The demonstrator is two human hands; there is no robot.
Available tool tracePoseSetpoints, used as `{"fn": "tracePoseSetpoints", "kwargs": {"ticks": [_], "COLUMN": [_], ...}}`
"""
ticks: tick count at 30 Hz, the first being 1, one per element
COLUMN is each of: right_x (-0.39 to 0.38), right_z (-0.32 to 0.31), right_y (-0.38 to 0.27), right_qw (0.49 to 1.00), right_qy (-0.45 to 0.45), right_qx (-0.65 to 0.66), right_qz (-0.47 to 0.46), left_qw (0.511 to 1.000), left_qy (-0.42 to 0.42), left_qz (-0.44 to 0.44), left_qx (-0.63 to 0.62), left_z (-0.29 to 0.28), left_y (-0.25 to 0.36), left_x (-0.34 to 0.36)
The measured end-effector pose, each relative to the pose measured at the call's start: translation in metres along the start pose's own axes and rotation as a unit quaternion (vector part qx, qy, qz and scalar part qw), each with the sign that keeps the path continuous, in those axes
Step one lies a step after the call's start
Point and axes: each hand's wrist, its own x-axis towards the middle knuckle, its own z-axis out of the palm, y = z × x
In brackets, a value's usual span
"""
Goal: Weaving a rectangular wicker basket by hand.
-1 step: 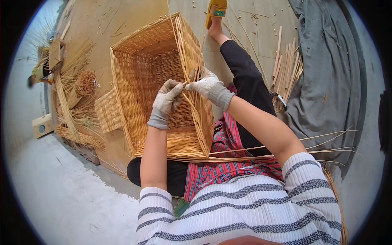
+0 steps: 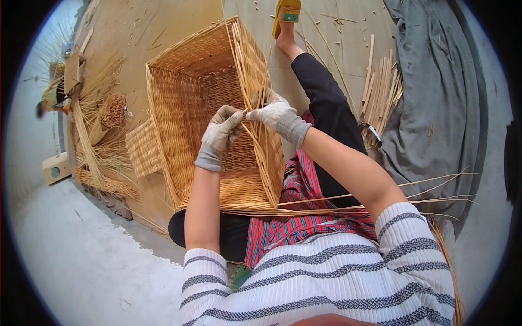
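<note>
A rectangular wicker basket (image 2: 163, 111), open side facing me, rests tilted across my lap and leg. At its right rim (image 2: 265, 163), my two gloved hands meet. My left hand (image 2: 219, 136) reaches across the opening, its thumb and fingers pinched on the end of a willow strand (image 2: 248, 129). Just beside it, my right hand (image 2: 276, 114) is closed over the rim, gripping willow strands that stick up between its fingers. Several long loose strands (image 2: 326, 201) trail off to the right from the basket's near corner. The fingertips partly hide where the strands cross.
A small woven panel (image 2: 144, 148) lies left of the basket. Bundles of thin canes (image 2: 89, 130) and a tied bundle (image 2: 114, 110) lie further left. Split sticks (image 2: 380, 87) lie to the right beside a grey cloth (image 2: 432, 92). My outstretched leg (image 2: 329, 98) runs past the basket's right side.
</note>
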Motion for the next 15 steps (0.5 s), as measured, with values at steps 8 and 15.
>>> {"fn": "tracePoseSetpoints", "kwargs": {"ticks": [8,15], "right_x": [-0.022,-0.025], "right_z": [-0.005,-0.028], "right_y": [-0.01,-0.011], "right_qw": [0.998,0.982], "right_qy": [0.005,-0.015], "right_qx": [-0.06,-0.129], "right_qz": [-0.034,-0.136], "left_qw": [0.994,0.981], "left_qy": [-0.108,-0.151], "left_qz": [-0.018,-0.099], "left_qx": [0.018,0.066], "left_z": [0.0,0.014], "left_y": [0.006,0.021], "left_x": [0.015,0.021]}}
